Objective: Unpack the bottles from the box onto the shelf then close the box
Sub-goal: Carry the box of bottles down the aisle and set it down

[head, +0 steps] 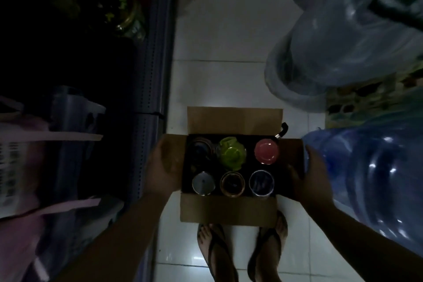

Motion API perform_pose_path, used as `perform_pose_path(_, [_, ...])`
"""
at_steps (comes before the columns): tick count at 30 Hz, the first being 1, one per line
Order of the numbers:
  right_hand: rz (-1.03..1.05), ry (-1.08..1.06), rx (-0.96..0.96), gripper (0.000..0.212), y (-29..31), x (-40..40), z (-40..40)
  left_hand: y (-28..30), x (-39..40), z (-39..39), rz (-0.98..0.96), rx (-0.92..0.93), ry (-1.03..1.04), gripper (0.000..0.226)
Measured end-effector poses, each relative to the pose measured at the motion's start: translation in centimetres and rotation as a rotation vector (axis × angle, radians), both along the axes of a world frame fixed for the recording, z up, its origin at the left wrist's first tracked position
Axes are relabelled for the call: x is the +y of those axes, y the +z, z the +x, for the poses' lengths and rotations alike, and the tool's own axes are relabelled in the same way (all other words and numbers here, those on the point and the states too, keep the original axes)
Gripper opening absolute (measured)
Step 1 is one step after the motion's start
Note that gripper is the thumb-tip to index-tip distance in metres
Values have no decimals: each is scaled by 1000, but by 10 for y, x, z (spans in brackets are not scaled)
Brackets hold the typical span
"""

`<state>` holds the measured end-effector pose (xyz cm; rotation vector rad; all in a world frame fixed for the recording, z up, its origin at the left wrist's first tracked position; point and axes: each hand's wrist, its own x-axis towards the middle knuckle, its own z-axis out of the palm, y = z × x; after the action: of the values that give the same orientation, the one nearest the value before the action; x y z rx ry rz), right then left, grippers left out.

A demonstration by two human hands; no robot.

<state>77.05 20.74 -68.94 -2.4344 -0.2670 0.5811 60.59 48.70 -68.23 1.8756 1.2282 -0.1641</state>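
Observation:
An open cardboard box [229, 210] hangs above the white tiled floor, its four flaps spread out. Inside stand several bottles seen from above: a green-lidded one [231, 155], a pink-lidded one [266, 151], a silver-lidded one [203, 183], a brown one [232, 184], a dark blue one [261, 182] and a dark one [201, 147] at the back left. My left hand [163, 167] grips the box's left side flap. My right hand [309, 176] grips the right side. The shelf [151, 75] stands at the left, its inside very dark.
Large blue water jugs [375, 178] and plastic-wrapped bundles [343, 48] crowd the right side. Plastic bins [75, 121] and packaged goods fill the shelf at the left. My feet in sandals [242, 252] stand on the tiles [229, 75] below the box.

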Motion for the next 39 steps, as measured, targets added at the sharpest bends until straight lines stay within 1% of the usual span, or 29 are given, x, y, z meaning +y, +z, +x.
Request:
perform_pose_path(2, [26,-7,-12,41,-20,-1,4,-20,7,-1,6,-5,9,63])
perform_pose_path(4, [3,-41,65,54,-35,-3,3,-32,7,-4,32,0,-10,69])
perform_pose_path(6, [-23,-110,55,67,-50,-10,1,-45,6,-10,23,-23,4,74])
perform_pose_path(7, [-49,-124,36,70,-54,-14,1,-50,5,-13,-1,-36,16,76])
perform_pose_path(10, [-116,-94,13,66,-61,-24,5,-60,10,-21,-5,2,-35,84])
perform_pose_path(12, [-92,-27,26,66,-63,-28,2,-59,12,-25,-4,45,-86,86])
perform_pose_path(13, [-69,-16,35,69,-65,-29,1,-57,13,-26,-8,37,-81,86])
perform_pose_path(15, [-57,13,11,69,-64,-27,-1,-54,12,-25,-56,-35,-50,84])
perform_pose_path(17, [-44,0,6,66,-61,-26,-1,-51,9,-24,-98,-124,-29,82])
perform_pose_path(19, [-47,-6,-3,60,-55,-25,-4,-46,3,-26,-117,-173,-26,80])
perform_pose_path(21, [-34,-32,-17,57,-41,-23,-11,-36,-1,-30,-120,-193,-21,79])
perform_pose_path(25, [-32,-18,-42,63,-8,-25,-21,-2,-9,-31,-116,-215,-2,73])
perform_pose_path(29, [21,-74,-38,70,36,-31,-24,48,-13,-37,-90,-255,22,69])
perform_pose_path(33, [21,-122,-85,57,108,-36,-24,114,-22,-40,-37,-295,15,68])
perform_pose_path(36, [18,-130,-114,57,172,-43,-23,168,-24,-39,-2,-315,-26,71])
perform_pose_path(39, [24,-123,-135,55,230,-58,-24,227,-29,-36,15,-346,-20,71])
